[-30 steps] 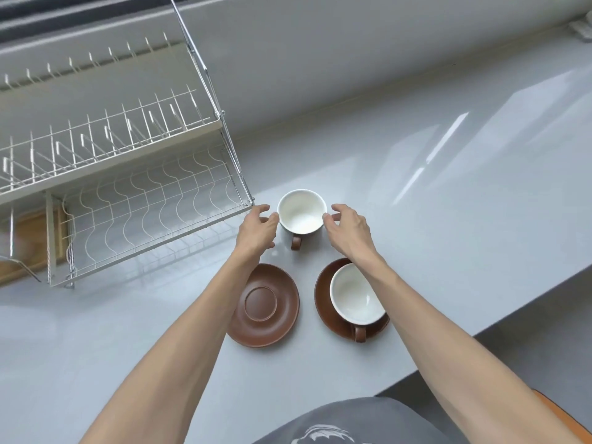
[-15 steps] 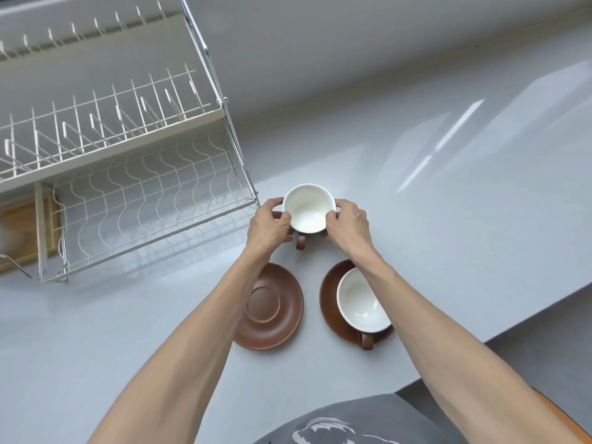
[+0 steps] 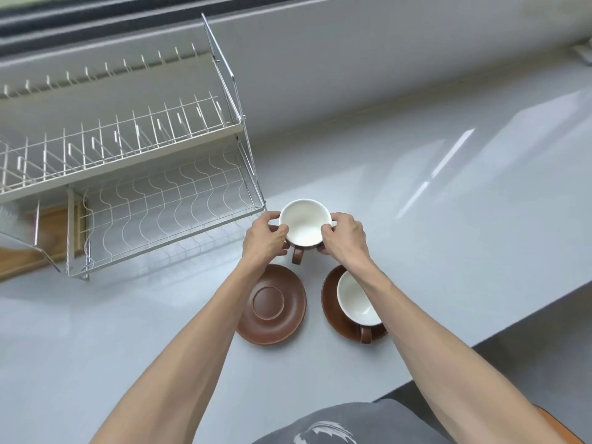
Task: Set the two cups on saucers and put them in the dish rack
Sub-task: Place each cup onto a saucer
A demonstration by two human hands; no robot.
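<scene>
Both hands, left hand [image 3: 264, 238] and right hand [image 3: 345, 236], clasp the far cup [image 3: 304, 226] beside the dish rack [image 3: 153, 200]. Near cup [image 3: 357, 299] sits on its saucer [image 3: 331, 307]; the bare saucer [image 3: 272, 304] lies on the counter [image 3: 448, 251].

A grey counter [image 3: 448, 251] is filling most of the frame; a wooden board [image 3: 19, 256] is lying at left edge.
</scene>
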